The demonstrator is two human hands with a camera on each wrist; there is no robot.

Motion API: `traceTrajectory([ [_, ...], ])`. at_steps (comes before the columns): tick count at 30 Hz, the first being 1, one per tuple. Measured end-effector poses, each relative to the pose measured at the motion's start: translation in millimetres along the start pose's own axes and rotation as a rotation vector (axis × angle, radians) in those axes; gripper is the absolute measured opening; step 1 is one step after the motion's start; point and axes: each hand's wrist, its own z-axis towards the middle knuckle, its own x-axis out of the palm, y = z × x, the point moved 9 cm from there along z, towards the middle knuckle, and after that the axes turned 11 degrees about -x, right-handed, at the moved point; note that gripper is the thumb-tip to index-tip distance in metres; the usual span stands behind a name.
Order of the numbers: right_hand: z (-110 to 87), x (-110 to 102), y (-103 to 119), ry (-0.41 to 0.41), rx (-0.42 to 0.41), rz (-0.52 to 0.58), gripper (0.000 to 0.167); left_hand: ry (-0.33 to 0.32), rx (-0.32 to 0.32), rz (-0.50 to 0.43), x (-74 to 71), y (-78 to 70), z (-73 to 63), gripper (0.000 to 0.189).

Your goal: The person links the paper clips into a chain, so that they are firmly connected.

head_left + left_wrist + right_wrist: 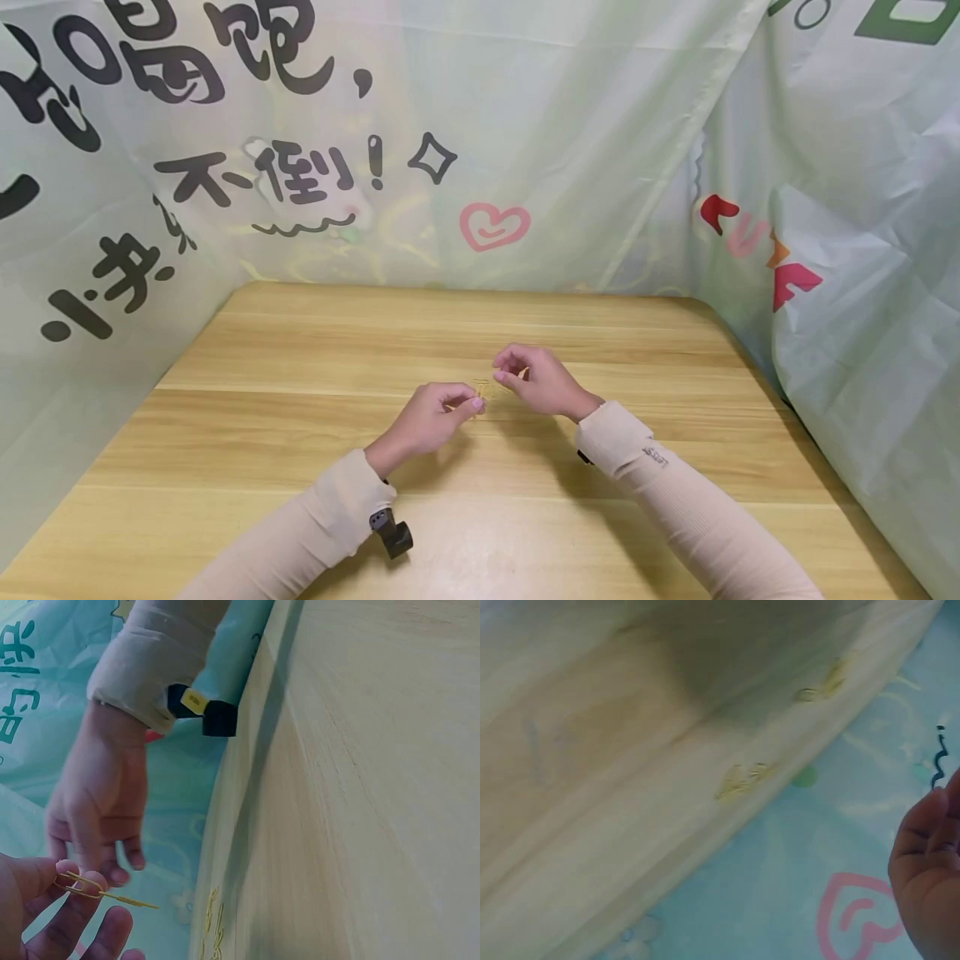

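Observation:
My left hand (433, 414) pinches a yellow wire paper clip (79, 888) between thumb and fingers over the table. From its end a second yellow paper clip (130, 901) sticks out, linked to it and seen nearly edge-on. Just to the right and a little farther back is my right hand (542, 382), its fingers loosely bent and nothing visible in them. In the left wrist view its fingertips hang close behind the held clip. Several more yellow clips (742, 780) lie on the table, blurred in the right wrist view.
A wooden table (300, 333) spreads beneath both hands. Printed cloth (585, 167) hangs along its back and both sides. A small black device (392, 533) is strapped at the left wrist, below the sleeve cuff.

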Motion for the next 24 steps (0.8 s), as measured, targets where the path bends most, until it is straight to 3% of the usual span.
traceTrajectory([
  [6,-2.7,5.9,-22.2,0.059,0.043,-0.084,0.006,0.014,-0.018,-0.003,-0.1,-0.3,-1.2,0.02],
  [12,-4.3,17.7,-43.0,0.158,0.147,-0.158,0.007,0.026,-0.027,0.0,1.3,-0.2,-3.1,0.021],
  [24,-5.3,30.9,-54.6,0.3,0.292,-0.268,0.012,0.027,-0.03,0.005,2.9,0.5,-4.4,0.02],
])
